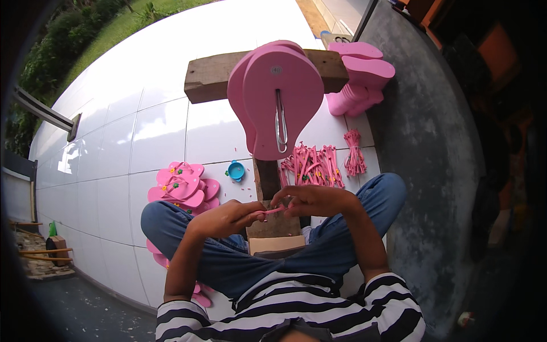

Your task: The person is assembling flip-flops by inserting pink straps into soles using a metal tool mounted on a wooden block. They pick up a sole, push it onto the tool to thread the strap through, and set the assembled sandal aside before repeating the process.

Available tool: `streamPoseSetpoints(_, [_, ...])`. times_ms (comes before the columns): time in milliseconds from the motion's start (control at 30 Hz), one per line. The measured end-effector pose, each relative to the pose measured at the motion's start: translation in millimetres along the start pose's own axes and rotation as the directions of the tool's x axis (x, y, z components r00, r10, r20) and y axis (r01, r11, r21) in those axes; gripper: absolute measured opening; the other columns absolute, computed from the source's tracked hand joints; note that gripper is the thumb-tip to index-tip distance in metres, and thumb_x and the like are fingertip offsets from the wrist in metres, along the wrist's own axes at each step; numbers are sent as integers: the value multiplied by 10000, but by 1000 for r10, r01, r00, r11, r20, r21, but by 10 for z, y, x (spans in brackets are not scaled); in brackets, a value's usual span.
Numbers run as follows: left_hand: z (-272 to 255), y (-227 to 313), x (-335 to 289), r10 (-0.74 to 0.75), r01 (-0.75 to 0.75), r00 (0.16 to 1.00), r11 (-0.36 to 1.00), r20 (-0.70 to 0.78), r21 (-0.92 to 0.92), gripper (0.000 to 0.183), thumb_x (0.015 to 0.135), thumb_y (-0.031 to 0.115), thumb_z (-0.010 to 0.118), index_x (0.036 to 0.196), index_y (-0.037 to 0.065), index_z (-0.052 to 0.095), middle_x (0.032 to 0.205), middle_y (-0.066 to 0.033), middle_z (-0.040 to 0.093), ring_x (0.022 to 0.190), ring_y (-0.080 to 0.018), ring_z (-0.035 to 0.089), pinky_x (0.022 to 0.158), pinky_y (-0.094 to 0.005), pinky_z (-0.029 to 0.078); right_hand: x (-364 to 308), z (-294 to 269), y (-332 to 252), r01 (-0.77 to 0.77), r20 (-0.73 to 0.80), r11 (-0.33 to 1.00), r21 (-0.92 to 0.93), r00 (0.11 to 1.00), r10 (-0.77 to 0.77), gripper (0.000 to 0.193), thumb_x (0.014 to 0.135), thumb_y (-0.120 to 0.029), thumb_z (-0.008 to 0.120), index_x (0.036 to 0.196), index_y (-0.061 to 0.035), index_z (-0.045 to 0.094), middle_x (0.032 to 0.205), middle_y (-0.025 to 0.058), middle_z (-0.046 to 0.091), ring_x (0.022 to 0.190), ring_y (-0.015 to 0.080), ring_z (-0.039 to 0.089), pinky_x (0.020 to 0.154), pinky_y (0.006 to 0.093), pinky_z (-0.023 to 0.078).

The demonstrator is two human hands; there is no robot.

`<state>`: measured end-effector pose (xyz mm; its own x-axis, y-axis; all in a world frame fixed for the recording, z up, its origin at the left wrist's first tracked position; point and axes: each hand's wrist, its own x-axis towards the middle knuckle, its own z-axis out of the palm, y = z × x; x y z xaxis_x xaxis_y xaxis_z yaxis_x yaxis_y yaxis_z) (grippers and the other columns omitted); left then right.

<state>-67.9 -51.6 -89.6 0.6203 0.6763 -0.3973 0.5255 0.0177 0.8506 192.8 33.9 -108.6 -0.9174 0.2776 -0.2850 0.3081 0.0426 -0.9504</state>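
Observation:
My left hand (225,219) and my right hand (317,199) meet just above my lap. Stretched between them is a pink flip-flop strap (275,210), and the fingers of both hands pinch it. Beyond the hands, a pair of pink flip-flop soles (263,85) rests on a wooden stand (208,77). A looped metal wire tool (281,130) pokes out of the upper sole. Right of the stand's post lies a spread of loose pink straps (310,165) with small yellow and green ornaments.
A pile of strapped pink flip-flops (181,185) lies by my left knee. Near it sits a small blue bowl (235,171). A bundle of straps (355,153) and stacked pink soles (364,71) stand to the right, beside a grey surface (421,171). Pink scraps dot the white tiles.

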Motion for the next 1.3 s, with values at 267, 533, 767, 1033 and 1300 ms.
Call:
streamPoseSetpoints(267, [-167, -458, -514, -41, -404, 751, 761, -659, -508, 291, 1074, 303, 412, 1131, 45, 532, 756, 22, 469, 583, -37, 387, 491, -209, 327, -596, -552, 253, 67, -421, 957, 283, 905, 62, 487, 1026, -297, 549, 1433, -72, 407, 719, -34, 532, 572, 12, 445, 520, 202, 367])
streamPoseSetpoints(533, [215, -182, 187, -17, -340, 831, 776, -556, -531, 377, 1073, 261, 409, 1372, 36, 450, 878, -61, 536, 727, -130, 530, 687, -242, 450, 472, 683, 558, 67, -429, 963, -262, 885, -179, 428, 1038, -292, 487, 1409, -84, 440, 1107, 173, 584, 1034, 282, 612, 907, 375, 480])
streamPoseSetpoints(767, [609, -167, 490, 266, -272, 554, 953, -789, 130, 550, 1034, 76, 389, 1539, -27, 198, 1331, -238, 542, 974, -240, 623, 889, -339, 484, 398, 640, 12, 171, -709, 890, -422, 550, -442, 297, 995, -190, 573, 1233, -14, 598, 1233, 151, 569, 1143, 306, 576, 964, 384, 470])
streamPoseSetpoints(1033, [707, -136, 492, 552, -287, 359, 833, -752, 474, 766, 911, 51, 567, 1524, -86, 128, 1336, -288, 474, 1168, -405, 499, 1000, -483, 361, 615, 943, -271, 563, -882, 782, -267, 185, -434, 184, 976, -52, 578, 1156, -17, 593, 1094, 135, 639, 1032, 227, 634, 914, 361, 489])
streamPoseSetpoints(1300, [385, -88, 398, 641, -211, 332, 766, -693, 607, 623, 922, 148, 594, 1443, -53, 318, 1339, -245, 459, 1191, -346, 455, 1005, -449, 355, 135, 413, -1024, 501, -902, 814, -295, 136, -410, 166, 997, -141, 591, 1076, 3, 571, 803, 69, 632, 658, 75, 564, 601, 212, 441])
